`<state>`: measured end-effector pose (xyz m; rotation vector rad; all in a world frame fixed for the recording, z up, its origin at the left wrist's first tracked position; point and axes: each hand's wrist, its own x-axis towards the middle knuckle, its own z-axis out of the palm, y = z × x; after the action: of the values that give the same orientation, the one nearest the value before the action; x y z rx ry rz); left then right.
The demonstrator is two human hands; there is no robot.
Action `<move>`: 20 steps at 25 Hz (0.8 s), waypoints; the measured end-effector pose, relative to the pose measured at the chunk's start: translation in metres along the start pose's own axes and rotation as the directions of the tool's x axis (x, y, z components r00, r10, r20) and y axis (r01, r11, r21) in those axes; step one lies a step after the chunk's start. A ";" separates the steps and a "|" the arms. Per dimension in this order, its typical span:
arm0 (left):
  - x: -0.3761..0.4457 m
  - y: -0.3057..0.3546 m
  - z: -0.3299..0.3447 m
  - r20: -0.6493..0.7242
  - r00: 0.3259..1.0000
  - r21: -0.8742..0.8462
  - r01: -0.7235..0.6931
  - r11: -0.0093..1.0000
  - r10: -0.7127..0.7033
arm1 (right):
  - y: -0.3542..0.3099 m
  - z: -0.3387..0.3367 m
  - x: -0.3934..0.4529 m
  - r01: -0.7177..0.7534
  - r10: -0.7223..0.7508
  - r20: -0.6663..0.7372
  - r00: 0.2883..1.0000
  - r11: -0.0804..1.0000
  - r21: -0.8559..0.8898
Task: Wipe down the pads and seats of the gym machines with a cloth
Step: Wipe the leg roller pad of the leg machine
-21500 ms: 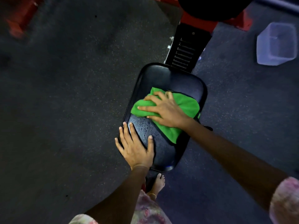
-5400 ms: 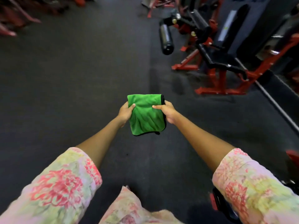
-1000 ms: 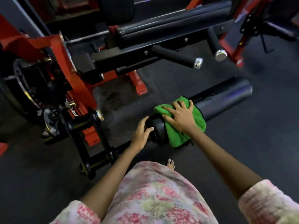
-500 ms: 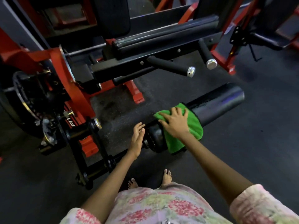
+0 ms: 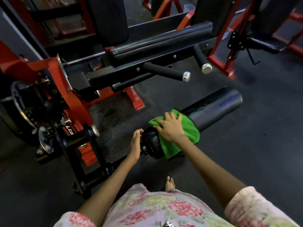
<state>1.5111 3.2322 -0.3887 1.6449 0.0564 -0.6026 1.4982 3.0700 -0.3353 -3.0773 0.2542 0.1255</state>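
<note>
Right hand (image 5: 170, 126) lies spread, fingers fairly straight, palm pressing the soft green microfibre cloth (image 5: 185, 136) onto the near end of the black cylindrical roller pad (image 5: 211, 108). Cloth drapes over the top and hangs down the near side of the roller, low and just right of centre. I read the cloth as light and limp, so it should bunch and slide under the palm; best pinned flat or pinched at a folded edge. Pad looks shiny vinyl, probably slick, and I expect it to spin on its axle. Left hand (image 5: 136, 143) is flat, fingers straight, edge-on at the roller's black end cap (image 5: 149, 143); contact unclear. Right arm reaches out nearly straight from the near right, left forearm angles in from near centre.
</note>
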 end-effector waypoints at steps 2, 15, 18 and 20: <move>0.009 0.004 0.002 -0.014 0.997 -0.074 0.077 0.994 -0.078 | -0.026 0.005 -0.011 0.225 -0.224 -0.025 0.974 0.973 0.046; 0.021 0.028 -0.005 0.304 0.949 0.676 -0.147 0.722 -0.090 | 0.003 0.008 -0.014 0.183 -0.178 -0.053 0.983 0.977 0.111; 0.008 0.022 0.004 0.231 0.973 0.839 -0.211 0.501 0.023 | 0.030 0.010 -0.019 0.362 -0.355 -0.128 0.926 0.932 0.028; -0.001 0.019 0.013 0.191 0.978 0.914 -0.209 0.348 0.084 | 0.045 0.000 -0.006 0.168 -0.165 -0.062 0.984 0.985 0.038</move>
<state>1.5121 3.2169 -0.3717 2.7099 -0.6594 -0.6143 1.4843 3.0262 -0.3370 -3.0451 0.0005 0.0219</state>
